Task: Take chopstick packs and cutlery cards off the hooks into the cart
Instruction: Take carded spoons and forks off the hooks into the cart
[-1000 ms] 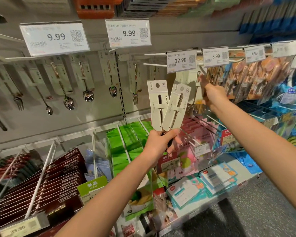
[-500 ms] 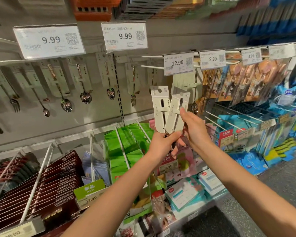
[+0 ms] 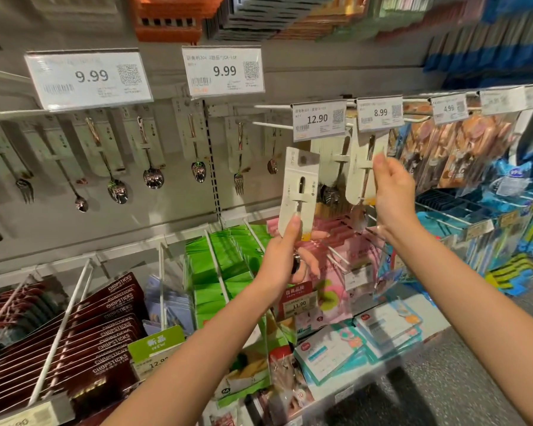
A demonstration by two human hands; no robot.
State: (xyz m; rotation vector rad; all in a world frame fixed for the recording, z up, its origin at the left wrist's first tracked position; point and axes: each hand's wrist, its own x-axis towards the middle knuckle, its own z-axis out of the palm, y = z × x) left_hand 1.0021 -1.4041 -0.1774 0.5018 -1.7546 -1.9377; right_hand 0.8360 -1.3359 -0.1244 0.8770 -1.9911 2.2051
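step: pulling cutlery cards off hooks | left hand [image 3: 282, 256] fingers grip one cutlery card [image 3: 299, 192] by its lower end | right hand [image 3: 393, 192] fingers pinch a hanging card [image 3: 362, 167] under the 8.99 tag [image 3: 379, 113] | next: slide it along the hook; cart unseen

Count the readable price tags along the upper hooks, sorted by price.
9.99 tags: 2
12.90 tag: 1
8.99 tag: 1
4.99 tag: 1
Total: 5
The far-right tag is too blurred to read, so it is not counted.
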